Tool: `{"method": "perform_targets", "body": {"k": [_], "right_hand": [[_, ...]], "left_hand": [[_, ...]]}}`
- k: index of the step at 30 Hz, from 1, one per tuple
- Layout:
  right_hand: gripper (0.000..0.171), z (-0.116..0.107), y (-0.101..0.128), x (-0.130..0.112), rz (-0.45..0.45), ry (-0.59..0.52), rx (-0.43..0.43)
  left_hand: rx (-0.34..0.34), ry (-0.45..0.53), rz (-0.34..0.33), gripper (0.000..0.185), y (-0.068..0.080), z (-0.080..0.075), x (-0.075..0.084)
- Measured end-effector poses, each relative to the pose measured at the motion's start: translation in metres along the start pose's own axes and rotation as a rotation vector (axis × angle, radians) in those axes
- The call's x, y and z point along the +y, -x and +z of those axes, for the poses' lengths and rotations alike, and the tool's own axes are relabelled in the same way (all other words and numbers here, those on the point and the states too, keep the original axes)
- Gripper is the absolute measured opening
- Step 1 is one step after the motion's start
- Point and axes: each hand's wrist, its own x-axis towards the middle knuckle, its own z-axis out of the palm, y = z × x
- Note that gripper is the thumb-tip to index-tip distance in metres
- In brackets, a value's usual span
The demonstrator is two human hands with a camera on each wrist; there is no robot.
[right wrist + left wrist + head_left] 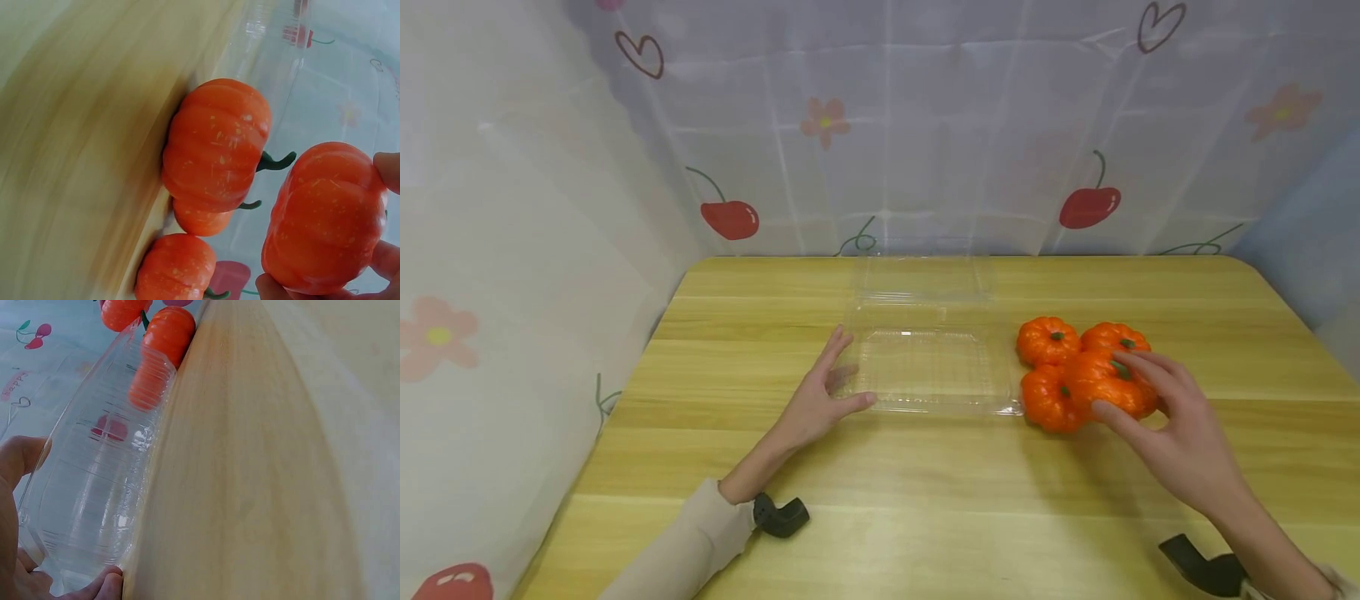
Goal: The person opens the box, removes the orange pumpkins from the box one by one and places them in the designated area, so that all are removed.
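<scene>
A clear plastic clamshell container (928,367) lies open on the wooden table (925,500), its lid (925,279) folded back towards the wall. My left hand (848,372) rests at its left front corner, fingers straight along the side and thumb on the front rim. The left wrist view shows that container (94,487) close up, between finger and thumb (106,584). Right of the container sit several orange toy pumpkins (1048,340). My right hand (1118,385) grips one pumpkin (1093,375) from above. In the right wrist view the held pumpkin (325,219) is raised beside the others (215,144), my fingers (389,170) round it.
A curtain (925,125) printed with cherries, flowers and hearts closes off the back and left of the table. Bare wood lies in front of the container and right of the pumpkins. The table's rounded far corner (1247,267) is at the right.
</scene>
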Motion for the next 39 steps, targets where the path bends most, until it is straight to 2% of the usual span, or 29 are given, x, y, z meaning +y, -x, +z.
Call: {"method": "perform_targets", "body": {"k": [5,17,25,39], "right_hand": [[0.059,-0.003,0.002,0.004,0.008,0.012,0.029],[0.06,-0.008,0.007,0.014,0.036,0.037,0.032],[0.06,-0.01,0.008,0.022,0.073,0.048,0.005],[0.06,-0.008,0.009,0.033,0.081,0.062,0.001]], "left_hand": [[0.001,0.002,-0.007,0.094,0.0,0.0,0.001],[0.002,0.002,-0.008,0.096,-0.002,0.001,0.003],[0.004,0.009,-0.009,0.095,-0.002,0.002,0.002],[0.0,0.014,-0.016,0.094,0.0,0.0,0.0]]}}
